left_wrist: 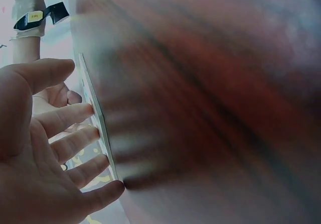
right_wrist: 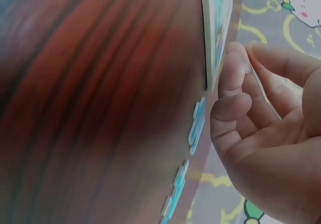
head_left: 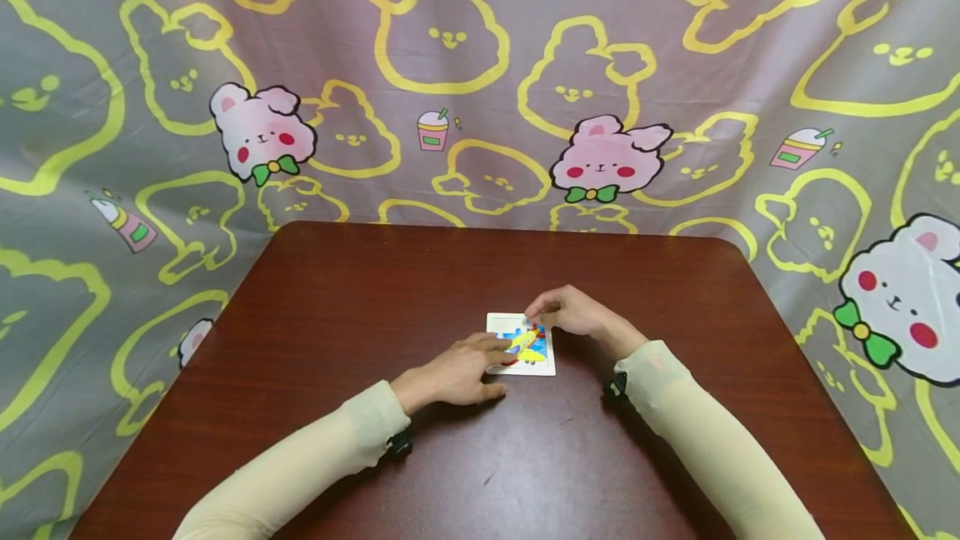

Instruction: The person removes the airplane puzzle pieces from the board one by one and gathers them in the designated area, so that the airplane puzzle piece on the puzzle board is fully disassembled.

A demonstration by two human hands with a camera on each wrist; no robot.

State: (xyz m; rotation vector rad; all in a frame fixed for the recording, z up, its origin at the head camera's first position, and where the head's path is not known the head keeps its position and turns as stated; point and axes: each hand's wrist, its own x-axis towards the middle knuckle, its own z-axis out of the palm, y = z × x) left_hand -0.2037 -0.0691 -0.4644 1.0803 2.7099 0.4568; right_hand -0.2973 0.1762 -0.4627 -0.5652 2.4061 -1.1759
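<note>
A small square puzzle board (head_left: pixel 495 322) with a white border lies flat on the table. Its picture shows a yellow airplane (head_left: pixel 534 354) on blue. My left hand (head_left: pixel 459 369) rests fingertips on the board's left side, fingers spread and nearly straight, thumb apart toward the near side. My right hand (head_left: pixel 573 311) is at the far right corner, thumb and index finger pinched together, the other fingers curled. A small bluish puzzle piece (head_left: pixel 529 322) shows at those fingertips, mostly covered by them. In the right wrist view, the board (right_wrist: pixel 210 43) stands just past the fingertips.
Loose blue puzzle pieces lie beside the board in the right wrist view, one (right_wrist: pixel 197 126) close to its edge and others (right_wrist: pixel 175 194) farther off. The dark brown table (head_left: pixel 375 273) reaches back to a patterned cloth curtain (head_left: pixel 480 123).
</note>
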